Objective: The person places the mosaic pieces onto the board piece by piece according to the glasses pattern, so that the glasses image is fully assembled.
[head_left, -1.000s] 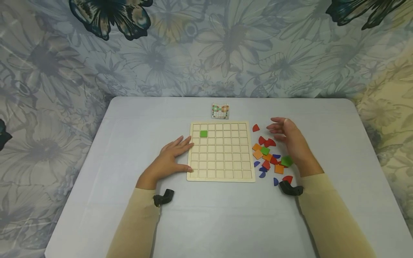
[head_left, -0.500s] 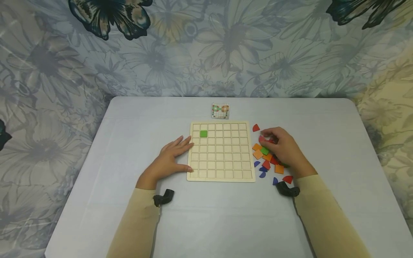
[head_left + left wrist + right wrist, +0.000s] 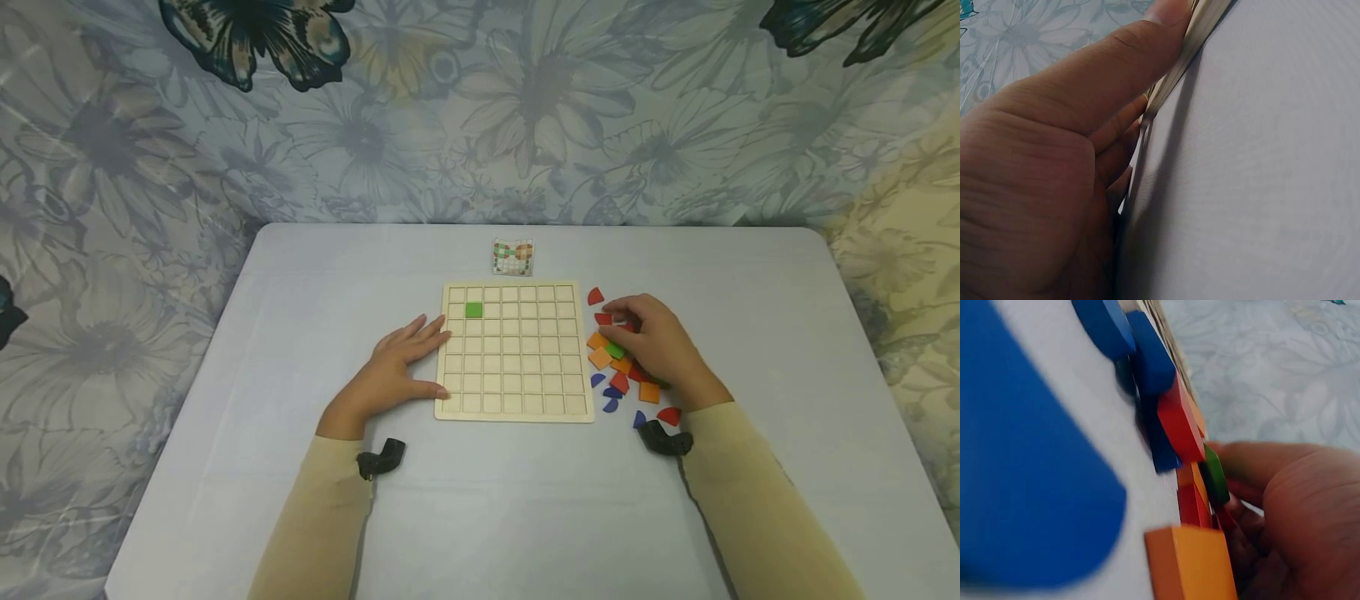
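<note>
My left hand (image 3: 393,371) rests with spread, straight fingers along the left edge of a wooden grid board (image 3: 517,365). In the left wrist view its thumb (image 3: 1129,65) touches the board's pale edge (image 3: 1200,31). One green square (image 3: 474,310) lies in a cell near the board's upper left. Right of the board, my right hand (image 3: 651,337) pinches a red rounded wedge piece (image 3: 603,319) between thumb and fingers, low over the pile. Its palm hides some pieces. The right wrist view shows the hand (image 3: 1316,500) behind a green piece (image 3: 1215,474).
Loose orange squares (image 3: 600,358), blue half-rounds (image 3: 611,406) and red pieces (image 3: 669,416) lie scattered right of the board. Another red wedge (image 3: 596,296) lies near its upper right corner. A small patterned card (image 3: 513,257) lies behind the board on the white table (image 3: 480,500).
My right hand came down and left onto the pile and its fingers closed on a red wedge. That piece has turned and shifted slightly left. The left hand has stayed still.
</note>
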`<state>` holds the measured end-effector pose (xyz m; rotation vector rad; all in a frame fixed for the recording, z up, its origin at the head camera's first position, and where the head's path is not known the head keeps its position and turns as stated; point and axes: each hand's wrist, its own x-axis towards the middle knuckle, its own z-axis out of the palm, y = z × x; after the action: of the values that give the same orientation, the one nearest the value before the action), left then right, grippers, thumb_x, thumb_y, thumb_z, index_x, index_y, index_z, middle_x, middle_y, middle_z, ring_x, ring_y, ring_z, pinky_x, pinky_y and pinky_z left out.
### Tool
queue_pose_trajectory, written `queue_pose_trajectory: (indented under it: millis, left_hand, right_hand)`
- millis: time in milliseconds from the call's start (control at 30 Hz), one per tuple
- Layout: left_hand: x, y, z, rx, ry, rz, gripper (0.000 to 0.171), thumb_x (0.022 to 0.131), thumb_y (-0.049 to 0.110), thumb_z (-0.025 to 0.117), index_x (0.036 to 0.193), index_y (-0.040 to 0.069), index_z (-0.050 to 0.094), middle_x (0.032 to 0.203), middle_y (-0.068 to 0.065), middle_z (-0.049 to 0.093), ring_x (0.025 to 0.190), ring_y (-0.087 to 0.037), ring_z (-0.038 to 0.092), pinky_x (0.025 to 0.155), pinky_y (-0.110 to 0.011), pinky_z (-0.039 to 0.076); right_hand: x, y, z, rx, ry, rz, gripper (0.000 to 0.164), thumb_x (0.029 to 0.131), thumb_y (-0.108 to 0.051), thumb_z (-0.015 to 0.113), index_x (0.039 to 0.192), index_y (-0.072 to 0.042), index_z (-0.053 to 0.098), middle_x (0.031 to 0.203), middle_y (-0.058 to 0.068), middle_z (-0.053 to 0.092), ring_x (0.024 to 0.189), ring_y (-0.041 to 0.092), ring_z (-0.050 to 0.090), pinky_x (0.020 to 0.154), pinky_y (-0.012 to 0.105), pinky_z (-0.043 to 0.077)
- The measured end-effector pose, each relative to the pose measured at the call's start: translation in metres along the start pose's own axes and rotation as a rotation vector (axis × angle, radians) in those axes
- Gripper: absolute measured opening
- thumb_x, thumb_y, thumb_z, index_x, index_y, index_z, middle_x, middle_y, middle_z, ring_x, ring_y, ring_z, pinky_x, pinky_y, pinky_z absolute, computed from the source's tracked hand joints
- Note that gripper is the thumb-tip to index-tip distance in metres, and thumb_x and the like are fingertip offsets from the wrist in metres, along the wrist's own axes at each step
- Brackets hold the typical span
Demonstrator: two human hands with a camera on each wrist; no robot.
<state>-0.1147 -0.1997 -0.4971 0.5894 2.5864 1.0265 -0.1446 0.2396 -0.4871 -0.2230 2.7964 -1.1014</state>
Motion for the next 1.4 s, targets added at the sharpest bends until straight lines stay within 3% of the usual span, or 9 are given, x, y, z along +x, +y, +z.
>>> queue_pose_trajectory:
  millis: [200, 500, 633, 767, 1033, 1400]
  left_hand:
    - [0.000, 0.001, 0.000, -0.011, 0.004, -0.001, 0.100, 0.082, 0.046, 0.096, 0.167, 0.022, 0.048, 0.176, 0.015, 0.024, 0.165, -0.014, 0.007, 0.130, -0.052, 0.005]
    - [0.001, -0.001, 0.001, -0.014, 0.000, 0.004, 0.099, 0.082, 0.045, 0.097, 0.166, 0.021, 0.049, 0.176, 0.014, 0.025, 0.165, -0.015, 0.008, 0.130, -0.051, 0.004]
    - [0.002, -0.001, 0.001, -0.011, -0.007, 0.000, 0.100, 0.082, 0.045, 0.097, 0.167, 0.022, 0.048, 0.176, 0.015, 0.024, 0.165, -0.014, 0.007, 0.130, -0.050, 0.004]
    - [0.001, -0.001, 0.001, -0.014, -0.009, -0.003, 0.101, 0.082, 0.045, 0.097, 0.167, 0.022, 0.048, 0.175, 0.016, 0.023, 0.165, -0.014, 0.007, 0.130, -0.050, 0.004]
    - [0.000, 0.000, 0.000, -0.018, 0.002, 0.000, 0.100, 0.082, 0.044, 0.097, 0.166, 0.021, 0.049, 0.175, 0.015, 0.024, 0.165, -0.014, 0.007, 0.130, -0.050, 0.005]
    - [-0.001, -0.001, -0.001, -0.023, 0.004, -0.012, 0.100, 0.081, 0.044, 0.097, 0.166, 0.022, 0.049, 0.175, 0.016, 0.025, 0.165, -0.014, 0.007, 0.131, -0.051, 0.005]
  right_hand:
    - [0.004, -0.005, 0.000, -0.027, -0.009, 0.026, 0.031, 0.106, -0.022, 0.076, 0.126, 0.001, 0.071, 0.121, 0.018, 0.062, 0.109, 0.037, 0.056, 0.100, 0.054, 0.049]
    - [0.003, -0.009, -0.001, -0.006, -0.029, 0.078, 0.023, 0.106, -0.017, 0.075, 0.122, -0.003, 0.067, 0.106, 0.015, 0.062, 0.096, 0.033, 0.054, 0.084, 0.047, 0.048]
    - [0.003, -0.012, -0.003, -0.013, -0.059, 0.102, 0.031, 0.109, -0.020, 0.071, 0.135, -0.003, 0.069, 0.122, 0.019, 0.065, 0.107, 0.037, 0.057, 0.098, 0.055, 0.052]
    - [0.004, -0.017, -0.006, 0.002, -0.078, 0.122, 0.028, 0.110, -0.020, 0.068, 0.133, -0.004, 0.070, 0.131, 0.020, 0.065, 0.114, 0.039, 0.057, 0.106, 0.058, 0.050]
    - [0.006, -0.034, -0.010, 0.063, -0.019, 0.041, 0.020, 0.109, -0.020, 0.072, 0.125, -0.008, 0.071, 0.108, 0.011, 0.069, 0.094, 0.030, 0.059, 0.078, 0.037, 0.053]
    - [0.023, -0.068, -0.007, 0.250, -0.067, -0.031, 0.021, 0.108, -0.023, 0.074, 0.120, -0.005, 0.072, 0.108, 0.008, 0.076, 0.100, 0.026, 0.068, 0.091, 0.042, 0.052]
